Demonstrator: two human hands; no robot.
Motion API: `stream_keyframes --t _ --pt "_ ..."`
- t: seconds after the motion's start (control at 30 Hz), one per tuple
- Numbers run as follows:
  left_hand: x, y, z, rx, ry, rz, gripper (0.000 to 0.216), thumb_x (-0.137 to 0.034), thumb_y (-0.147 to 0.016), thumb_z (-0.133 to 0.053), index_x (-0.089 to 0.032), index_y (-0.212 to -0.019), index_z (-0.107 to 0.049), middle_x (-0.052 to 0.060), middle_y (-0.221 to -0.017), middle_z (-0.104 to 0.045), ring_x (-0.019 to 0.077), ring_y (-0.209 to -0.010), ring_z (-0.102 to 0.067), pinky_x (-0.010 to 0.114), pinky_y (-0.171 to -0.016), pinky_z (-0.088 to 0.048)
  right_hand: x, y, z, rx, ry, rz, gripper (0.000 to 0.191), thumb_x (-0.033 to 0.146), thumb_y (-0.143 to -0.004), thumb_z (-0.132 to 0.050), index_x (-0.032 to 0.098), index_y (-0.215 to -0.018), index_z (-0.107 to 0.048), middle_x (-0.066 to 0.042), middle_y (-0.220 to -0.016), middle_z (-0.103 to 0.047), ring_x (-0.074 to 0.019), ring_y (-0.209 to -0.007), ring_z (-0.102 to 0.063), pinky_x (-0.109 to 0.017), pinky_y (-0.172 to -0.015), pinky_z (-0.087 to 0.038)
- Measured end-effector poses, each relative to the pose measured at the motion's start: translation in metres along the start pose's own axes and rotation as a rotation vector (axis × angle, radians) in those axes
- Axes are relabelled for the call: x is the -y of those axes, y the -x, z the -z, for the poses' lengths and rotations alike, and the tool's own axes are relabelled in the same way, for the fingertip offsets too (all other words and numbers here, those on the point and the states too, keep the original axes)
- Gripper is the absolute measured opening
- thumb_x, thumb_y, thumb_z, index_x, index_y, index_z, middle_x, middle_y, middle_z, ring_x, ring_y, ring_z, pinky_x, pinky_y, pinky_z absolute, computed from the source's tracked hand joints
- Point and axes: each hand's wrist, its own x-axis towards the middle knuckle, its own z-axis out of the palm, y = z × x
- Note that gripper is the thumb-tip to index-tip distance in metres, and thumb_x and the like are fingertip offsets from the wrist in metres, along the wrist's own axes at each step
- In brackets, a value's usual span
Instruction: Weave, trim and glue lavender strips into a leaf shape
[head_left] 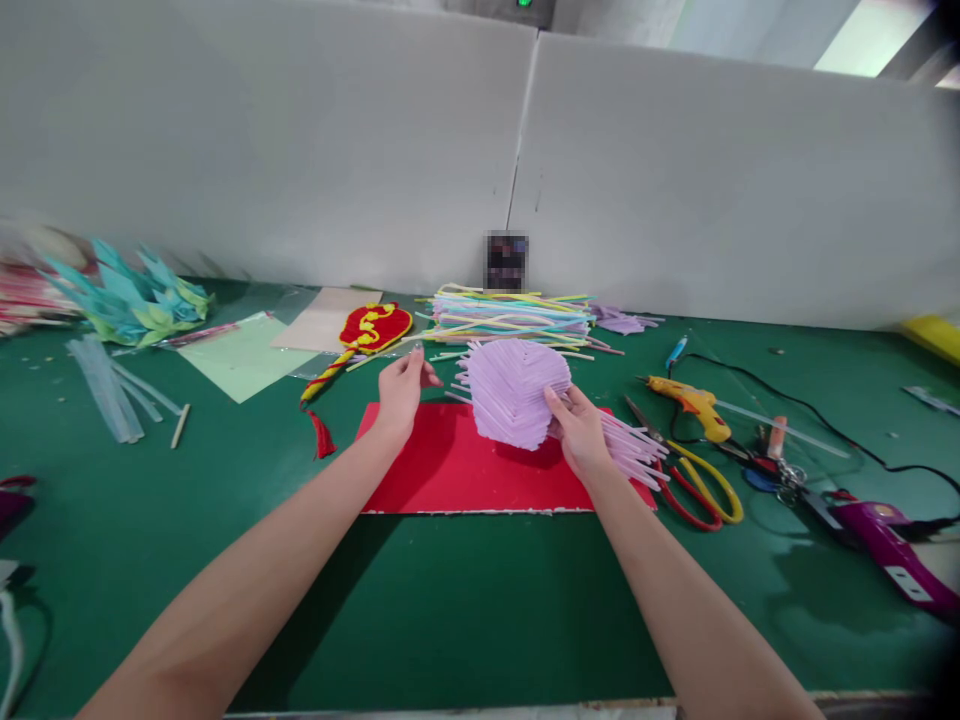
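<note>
My right hand (581,430) grips the lower right edge of a lilac leaf-shaped panel (517,392), thumb on its face. The panel is made of pipe cleaners laid side by side in a chevron pattern. It is held up over a red board (442,470). Loose lilac pipe cleaners (634,450) lie on the board's right side, partly behind that hand. My left hand (403,388) is raised over the board's left edge, apart from the panel. Its fingers are parted, and I see nothing in them.
Behind the panel lies a pile of coloured pipe cleaners (514,318). A red-and-yellow fan-shaped ornament (375,328) is to the left, beside green paper (244,355). On the right are scissors (694,490), a yellow glue gun (688,405) with a cord, and a purple tool (892,550).
</note>
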Motion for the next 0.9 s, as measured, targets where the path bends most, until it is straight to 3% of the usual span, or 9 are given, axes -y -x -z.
stream_keyframes --t 0.13,0.5,0.9 --pt "-0.009 0.009 -0.001 0.004 -0.016 0.033 0.051 -0.058 -0.080 -0.046 -0.019 -0.049 -0.048 -0.002 -0.039 -0.046 0.0093 -0.031 -0.043 0.022 -0.036 -0.037 0.000 0.000 0.000 0.002 -0.022 -0.002 0.033 0.041 -0.068 -0.071 0.023 -0.095 -0.062 -0.001 -0.090 -0.072 -0.0222 -0.087 -0.066 -0.036 -0.073 -0.055" --pt "-0.012 0.008 -0.002 -0.013 0.001 0.073 0.049 -0.049 -0.077 -0.055 -0.021 -0.045 -0.030 -0.008 -0.036 -0.026 0.0056 -0.031 -0.024 0.021 -0.033 -0.018 0.000 0.000 0.000 0.009 -0.044 0.006 0.033 0.040 -0.068 -0.071 0.023 -0.095 -0.063 -0.001 -0.088 -0.072 -0.0222 -0.085 -0.067 -0.037 -0.076 -0.054" --pt "-0.011 0.011 -0.005 -0.016 -0.198 -0.182 0.048 -0.037 -0.072 -0.062 -0.018 -0.046 -0.026 -0.008 -0.045 -0.021 0.0057 -0.042 -0.023 0.021 -0.042 -0.019 -0.001 -0.001 0.001 0.002 -0.046 0.001 0.033 0.039 -0.067 -0.072 0.022 -0.094 -0.062 -0.001 -0.088 -0.072 -0.0202 -0.081 -0.067 -0.032 -0.070 -0.055"
